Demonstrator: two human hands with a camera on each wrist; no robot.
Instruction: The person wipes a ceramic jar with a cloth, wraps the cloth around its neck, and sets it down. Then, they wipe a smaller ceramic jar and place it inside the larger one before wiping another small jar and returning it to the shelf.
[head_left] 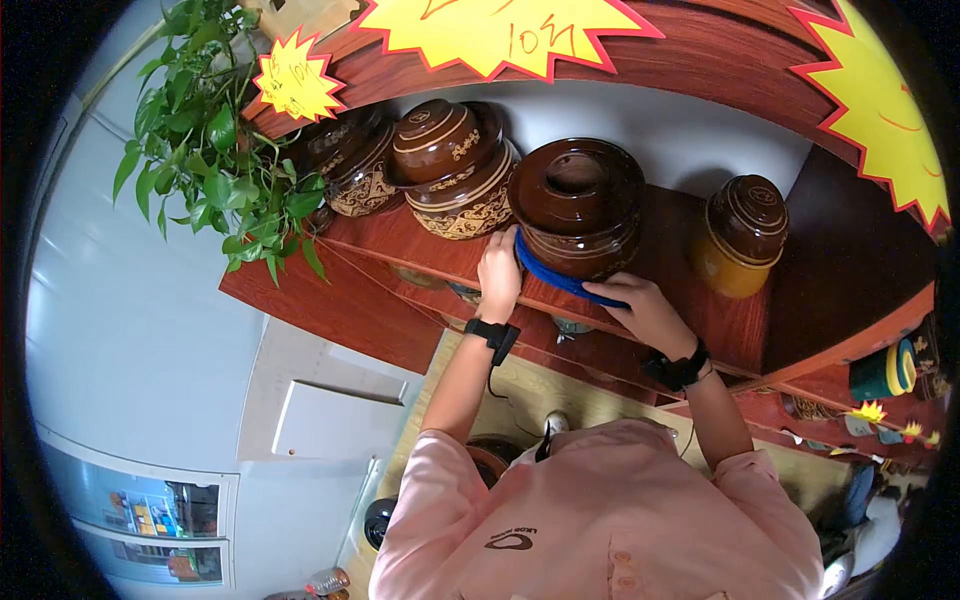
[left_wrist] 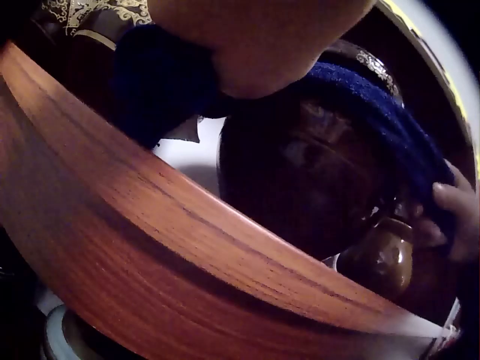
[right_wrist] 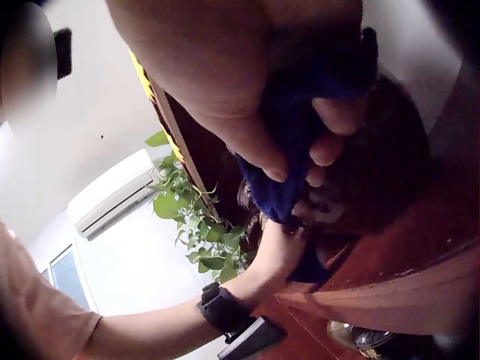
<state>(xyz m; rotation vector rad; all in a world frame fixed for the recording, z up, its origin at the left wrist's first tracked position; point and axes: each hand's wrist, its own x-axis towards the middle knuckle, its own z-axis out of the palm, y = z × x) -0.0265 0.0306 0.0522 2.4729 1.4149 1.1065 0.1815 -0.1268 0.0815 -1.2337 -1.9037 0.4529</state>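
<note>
A blue cloth (head_left: pixel 562 280) (left_wrist: pixel 375 112) (right_wrist: pixel 289 142) stretches round the front of a dark brown glazed jar (head_left: pixel 590 235) on the shelf. At the cloth's left end, the left hand (head_left: pixel 499 275) (left_wrist: pixel 262 45) grips it beside the jar's base. The right hand (head_left: pixel 650 315) (left_wrist: pixel 456 210) (right_wrist: pixel 240 90) pinches the other end between thumb and fingers, at the jar's front right. Bunched cloth hangs under the left hand in the left wrist view. Part of the left hand's fingers is hidden in each view.
Patterned brown jars (head_left: pixel 460 190) stand left of the dark jar, and a brown-and-yellow jar (head_left: pixel 740 240) stands to its right. The wooden shelf edge (left_wrist: pixel 225 232) runs before the hands. A leafy plant (head_left: pixel 215 140) hangs at the left; yellow price signs (head_left: pixel 510 35) line the top board.
</note>
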